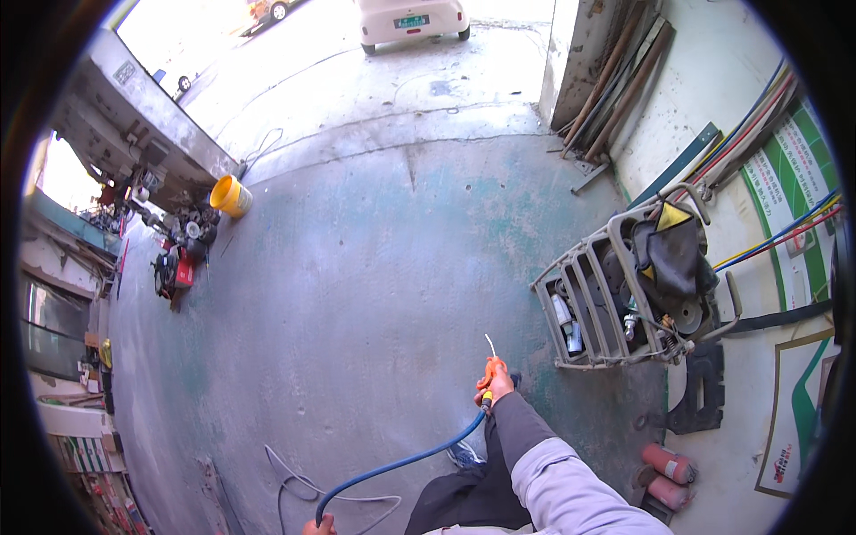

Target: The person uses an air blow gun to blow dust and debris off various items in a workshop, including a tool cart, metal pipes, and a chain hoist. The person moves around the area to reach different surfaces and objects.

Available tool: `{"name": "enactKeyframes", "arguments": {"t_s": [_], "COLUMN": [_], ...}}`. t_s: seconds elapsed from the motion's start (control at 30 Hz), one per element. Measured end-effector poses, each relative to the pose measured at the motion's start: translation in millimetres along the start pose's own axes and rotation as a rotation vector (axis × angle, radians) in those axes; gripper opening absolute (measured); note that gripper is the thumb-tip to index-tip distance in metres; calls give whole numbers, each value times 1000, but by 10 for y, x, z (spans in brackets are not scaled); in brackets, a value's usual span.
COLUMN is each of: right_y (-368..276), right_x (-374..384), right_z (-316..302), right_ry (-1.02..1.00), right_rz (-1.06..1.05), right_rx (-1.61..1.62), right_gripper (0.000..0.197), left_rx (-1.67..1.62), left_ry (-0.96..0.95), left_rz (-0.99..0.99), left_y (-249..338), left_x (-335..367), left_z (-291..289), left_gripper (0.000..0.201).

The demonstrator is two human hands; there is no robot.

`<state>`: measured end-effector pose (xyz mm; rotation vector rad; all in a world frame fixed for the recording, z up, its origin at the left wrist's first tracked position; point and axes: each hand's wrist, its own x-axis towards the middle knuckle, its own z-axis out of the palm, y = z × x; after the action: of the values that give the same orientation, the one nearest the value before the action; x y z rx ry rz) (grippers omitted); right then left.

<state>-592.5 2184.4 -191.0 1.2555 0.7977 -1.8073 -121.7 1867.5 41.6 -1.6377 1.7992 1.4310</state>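
In my right hand (pixel 500 385) is an orange air blow gun (pixel 490 367), its thin pale nozzle (pixel 489 344) pointing away from me over the floor. A blue air hose (pixel 401 460) joins the gun at a yellow and dark fitting (pixel 486 399) and curves down to the left. My left hand (pixel 321 526), partly cut off by the lower edge, grips that hose. One of my shoes (pixel 465 456) shows just under the hose.
A rolling metal rack (pixel 615 294) with tools stands to the right, red cylinders (pixel 669 465) nearer me. A grey hose (pixel 299 481) loops on the floor at lower left. Far left are a yellow bucket (pixel 231 196) and machine parts (pixel 192 236). Outside the doorway stands a white car (pixel 412 20).
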Motion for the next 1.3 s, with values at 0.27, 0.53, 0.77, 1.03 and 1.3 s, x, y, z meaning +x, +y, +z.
{"name": "enactKeyframes", "arguments": {"t_s": [0.27, 0.53, 0.77, 1.03, 1.3], "right_y": [-939, -2314, -3649, -5503, -7602], "right_x": [-66, -210, -98, -383, -1106], "right_z": [636, 1244, 1700, 2322, 1830], "right_ry": [-108, -106, -203, -185, 22], "right_rz": [22, -38, -72, -507, -868], "right_rx": [-85, -3, 332, 604, 667], "right_gripper": [57, 49, 24, 26, 30], "left_rx": [193, 341, 447, 424, 934], "left_ry": [38, -60, -192, -416, -362], "left_rz": [189, 364, 606, 957, 1180], "left_y": [2161, 4434, 6125, 8896, 11095], "left_x": [666, 1358, 2225, 3118, 2974], "left_z": [152, 568, 937, 1925, 3873], "left_gripper": [64, 65, 56, 62, 55]}}
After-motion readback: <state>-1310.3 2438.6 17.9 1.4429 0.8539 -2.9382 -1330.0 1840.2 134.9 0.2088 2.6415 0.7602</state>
